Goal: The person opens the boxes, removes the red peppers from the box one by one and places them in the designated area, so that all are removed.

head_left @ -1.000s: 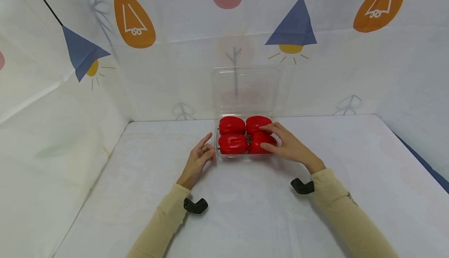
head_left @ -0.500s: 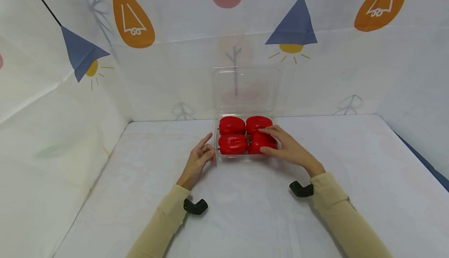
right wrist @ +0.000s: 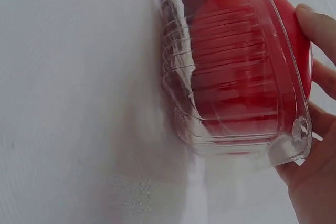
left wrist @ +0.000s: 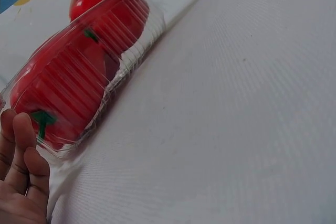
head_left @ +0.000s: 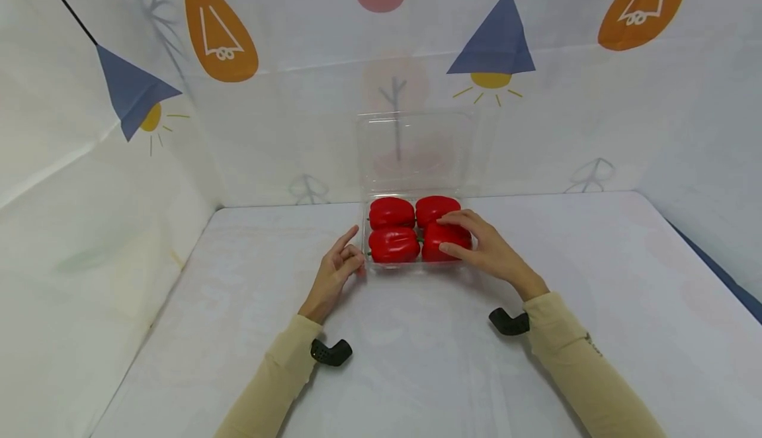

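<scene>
Several red bell peppers sit in a clear plastic clamshell box (head_left: 393,266), arranged in two rows. My right hand (head_left: 494,256) holds the front right bell pepper (head_left: 432,238), thumb on its near side and fingers over its far side. In the right wrist view that bell pepper (right wrist: 296,35) rises above the box rim, with the thumb against it. At the box's left side is my left hand (head_left: 335,278), index finger extended and the others loosely bent. The left wrist view has these fingers (left wrist: 23,135) close beside the box wall near a green stem (left wrist: 43,119); contact is unclear.
The box's transparent lid (head_left: 417,153) stands raised at the back, against the printed white curtain (head_left: 286,127). A white cloth covers the table (head_left: 411,358). Black wrist-worn pieces (head_left: 331,352) stick out by both sleeves.
My right hand has shifted only slightly on the front right bell pepper. The left hand stays by the box, and the head view has moved a little.
</scene>
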`<state>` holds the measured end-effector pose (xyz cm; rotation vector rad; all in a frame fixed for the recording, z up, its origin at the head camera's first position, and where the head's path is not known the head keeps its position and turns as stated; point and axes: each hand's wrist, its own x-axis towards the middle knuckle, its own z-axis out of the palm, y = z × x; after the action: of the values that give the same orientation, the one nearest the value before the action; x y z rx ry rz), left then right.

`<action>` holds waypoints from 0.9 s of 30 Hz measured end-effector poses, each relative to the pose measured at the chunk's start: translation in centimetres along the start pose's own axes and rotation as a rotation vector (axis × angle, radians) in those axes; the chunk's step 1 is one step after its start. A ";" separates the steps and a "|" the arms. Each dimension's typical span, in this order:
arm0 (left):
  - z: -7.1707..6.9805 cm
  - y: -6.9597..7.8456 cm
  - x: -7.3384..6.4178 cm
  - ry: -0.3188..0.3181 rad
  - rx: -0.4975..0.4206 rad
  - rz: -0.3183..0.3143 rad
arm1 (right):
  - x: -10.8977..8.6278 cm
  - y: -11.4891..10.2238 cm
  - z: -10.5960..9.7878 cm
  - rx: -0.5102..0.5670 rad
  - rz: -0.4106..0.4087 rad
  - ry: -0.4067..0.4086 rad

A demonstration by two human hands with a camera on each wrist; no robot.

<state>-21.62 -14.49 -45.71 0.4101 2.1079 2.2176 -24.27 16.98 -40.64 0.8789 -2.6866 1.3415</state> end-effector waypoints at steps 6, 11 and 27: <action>0.1 -0.1 0.0 0.012 -0.001 0.005 | -0.4 -0.3 -0.5 -0.045 0.040 -0.064; 0.1 -0.1 0.0 0.016 0.005 0.012 | -0.6 -0.4 -0.9 -0.081 0.033 -0.098; 0.1 0.0 -0.1 0.015 -0.001 0.017 | -0.4 0.3 -1.1 -0.005 -0.094 -0.005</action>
<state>-21.53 -14.45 -45.68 0.4134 2.1188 2.2375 -24.37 18.09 -40.26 0.9958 -2.6149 1.3147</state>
